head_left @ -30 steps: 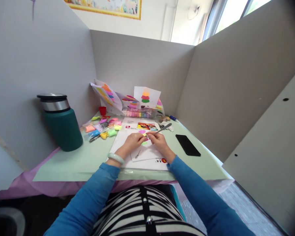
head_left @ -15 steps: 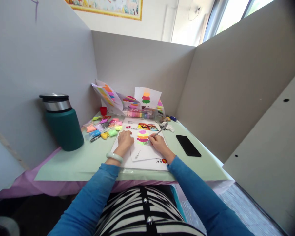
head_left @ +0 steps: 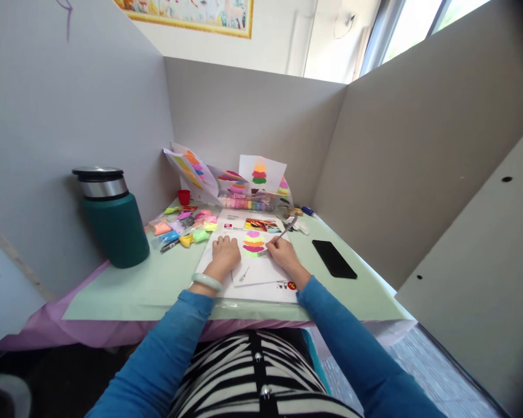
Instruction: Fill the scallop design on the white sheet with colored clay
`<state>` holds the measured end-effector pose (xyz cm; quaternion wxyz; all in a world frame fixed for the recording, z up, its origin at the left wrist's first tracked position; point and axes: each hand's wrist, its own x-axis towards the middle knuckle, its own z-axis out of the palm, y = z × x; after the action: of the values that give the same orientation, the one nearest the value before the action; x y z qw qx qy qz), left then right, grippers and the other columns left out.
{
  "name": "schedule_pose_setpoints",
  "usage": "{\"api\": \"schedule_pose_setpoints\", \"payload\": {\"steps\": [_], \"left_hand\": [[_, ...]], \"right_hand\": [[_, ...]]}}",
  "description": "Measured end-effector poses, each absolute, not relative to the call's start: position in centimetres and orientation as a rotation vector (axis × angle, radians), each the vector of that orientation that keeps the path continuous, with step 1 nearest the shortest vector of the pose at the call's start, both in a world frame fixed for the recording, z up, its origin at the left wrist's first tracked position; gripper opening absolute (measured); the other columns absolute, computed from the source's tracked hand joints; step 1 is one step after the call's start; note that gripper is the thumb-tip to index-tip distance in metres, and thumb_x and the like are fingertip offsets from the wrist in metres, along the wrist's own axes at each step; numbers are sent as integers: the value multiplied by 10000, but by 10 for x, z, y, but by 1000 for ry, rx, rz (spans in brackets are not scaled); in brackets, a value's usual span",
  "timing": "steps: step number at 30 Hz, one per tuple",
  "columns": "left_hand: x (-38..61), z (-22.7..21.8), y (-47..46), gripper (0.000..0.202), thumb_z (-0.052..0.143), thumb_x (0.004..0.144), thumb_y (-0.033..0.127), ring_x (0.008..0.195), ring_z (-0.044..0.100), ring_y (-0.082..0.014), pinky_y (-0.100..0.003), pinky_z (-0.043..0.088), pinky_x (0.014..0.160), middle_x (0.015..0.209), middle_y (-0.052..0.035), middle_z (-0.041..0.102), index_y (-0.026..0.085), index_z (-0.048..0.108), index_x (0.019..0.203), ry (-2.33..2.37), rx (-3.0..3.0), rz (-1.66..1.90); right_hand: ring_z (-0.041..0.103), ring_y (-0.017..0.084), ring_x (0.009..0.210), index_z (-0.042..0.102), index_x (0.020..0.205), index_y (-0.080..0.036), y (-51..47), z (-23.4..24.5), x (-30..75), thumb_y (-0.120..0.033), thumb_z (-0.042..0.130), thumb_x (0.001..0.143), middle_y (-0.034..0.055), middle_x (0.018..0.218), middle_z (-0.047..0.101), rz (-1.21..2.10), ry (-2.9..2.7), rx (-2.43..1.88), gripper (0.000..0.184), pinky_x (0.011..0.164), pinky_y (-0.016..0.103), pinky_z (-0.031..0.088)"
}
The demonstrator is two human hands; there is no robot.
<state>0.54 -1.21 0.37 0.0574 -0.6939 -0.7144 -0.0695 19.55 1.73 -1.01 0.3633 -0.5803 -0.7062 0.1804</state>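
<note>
My right hand [head_left: 282, 254] is closed around a metal fork [head_left: 290, 225], its handle slanting up to the right. The fork's tines touch the lower part of colored patches [head_left: 253, 244] in pink, orange, magenta and light green on a white sheet [head_left: 261, 274]. A small dark fork-like drawing [head_left: 244, 274] is near the sheet's lower left. On the left edge of that sheet rests my left hand [head_left: 225, 254], fingers curled under and no object visible in them. Beneath the sheet lies a larger white pad [head_left: 226, 290] with a printed picture at its top.
A green bottle [head_left: 115, 226] stands at left. Several bags of colored clay [head_left: 196, 226] and a red cup [head_left: 183, 197] are beyond my left hand. Painted sheets [head_left: 261, 174] lean at the back. A black phone [head_left: 333, 259] lies at right. Grey partitions [head_left: 253, 110] enclose the table.
My left hand has shifted slightly right, its fingers more curled under. The fork's tines have moved slightly right across the light green patch, which shows a little more.
</note>
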Motion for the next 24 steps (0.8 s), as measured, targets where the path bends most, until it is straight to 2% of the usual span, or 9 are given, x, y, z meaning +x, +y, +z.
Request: {"api": "schedule_pose_setpoints", "payload": {"steps": [10,19,24], "left_hand": [[5,3,-14,348,345,906,180,1131,465,-290,-408,327,924,1208,-171,554,121,585,1151,-2123,-2112,-200],[7,2,-13,359,347,884,140,1141,459,-291,-414,322,935,1207,-176,555,119,584,1153,-2116,-2119,-190],[7,1,-12,372,332,881,127,1133,462,-292,-419,325,925,1196,-183,558,121,588,1151,-2117,-2116,-205]], "right_hand": [[617,171,727,647,799,-190,25,-13,205,-258,512,807,26,681,678,409,-1735,-1612,151,655,236,379],[656,161,671,639,788,-198,21,-16,195,-338,555,798,-5,592,671,586,-1697,-1372,163,647,222,418],[634,168,690,653,791,-193,18,-12,190,-309,534,824,8,605,670,475,-1800,-1443,169,650,232,395]]}}
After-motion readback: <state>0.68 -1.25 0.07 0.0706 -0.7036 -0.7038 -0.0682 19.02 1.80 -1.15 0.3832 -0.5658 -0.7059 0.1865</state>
